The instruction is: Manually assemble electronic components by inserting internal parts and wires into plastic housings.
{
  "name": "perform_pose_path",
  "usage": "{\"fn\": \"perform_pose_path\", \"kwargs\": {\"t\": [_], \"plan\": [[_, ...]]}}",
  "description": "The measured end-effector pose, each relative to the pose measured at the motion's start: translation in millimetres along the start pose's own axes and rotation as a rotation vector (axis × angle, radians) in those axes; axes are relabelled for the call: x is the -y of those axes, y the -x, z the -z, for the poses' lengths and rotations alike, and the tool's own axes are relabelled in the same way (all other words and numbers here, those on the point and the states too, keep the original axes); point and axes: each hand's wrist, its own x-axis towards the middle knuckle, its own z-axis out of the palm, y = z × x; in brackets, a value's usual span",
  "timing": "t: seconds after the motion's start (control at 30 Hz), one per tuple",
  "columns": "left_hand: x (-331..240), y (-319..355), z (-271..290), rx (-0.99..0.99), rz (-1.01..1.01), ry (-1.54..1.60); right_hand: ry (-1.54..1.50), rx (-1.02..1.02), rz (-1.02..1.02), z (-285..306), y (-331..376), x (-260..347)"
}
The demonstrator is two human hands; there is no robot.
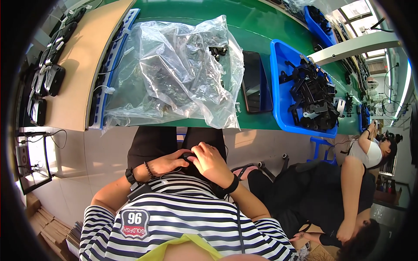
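Close to my waist, below the table's front edge, my left hand (167, 163) and my right hand (210, 162) meet around a small black part (187, 156). Fingers of both hands are closed on it and cover most of it, so its exact kind does not show. A thin cable with a light tip hangs by my left hand; I cannot tell whether it joins the part. On the green table (174, 12) ahead lies a large clear plastic bag (174, 65), with small black pieces (217, 53) showing at its torn opening.
A dark phone (257, 82) lies between the bag and a blue bin (278, 104) heaped with black plastic parts (313, 91). At left, a cardboard sheet (80, 78) bears black devices with cables (54, 78). A co-worker in black (322, 191) sits close on my right, another person beyond.
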Motion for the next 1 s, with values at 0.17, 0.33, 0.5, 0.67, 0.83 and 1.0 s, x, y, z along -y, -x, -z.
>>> {"fn": "perform_pose_path", "kwargs": {"t": [0.17,0.33,0.5,0.67,0.83,1.0], "plan": [[8.9,-2.6,3.8,0.027,-0.022,0.001,-0.12,-0.008,0.085,7.1,0.5,-5.2],[6.8,-0.9,2.2,0.027,0.014,0.076,-0.1,-0.045,0.049,-2.1,1.1,-3.8],[7.9,-2.6,3.7,0.027,-0.026,-0.018,-0.108,-0.023,0.085,3.9,1.9,-8.2],[6.0,-1.3,2.8,-0.006,-0.036,-0.103,-0.027,-0.036,0.051,-10.6,0.5,-6.5],[1.5,2.7,0.3,0.01,0.024,-0.033,-0.075,-0.044,0.021,-6.0,2.1,-3.2],[5.0,0.0,2.8,0.062,-0.038,-0.059,-0.227,0.003,0.056,8.2,6.2,-11.9]]}}
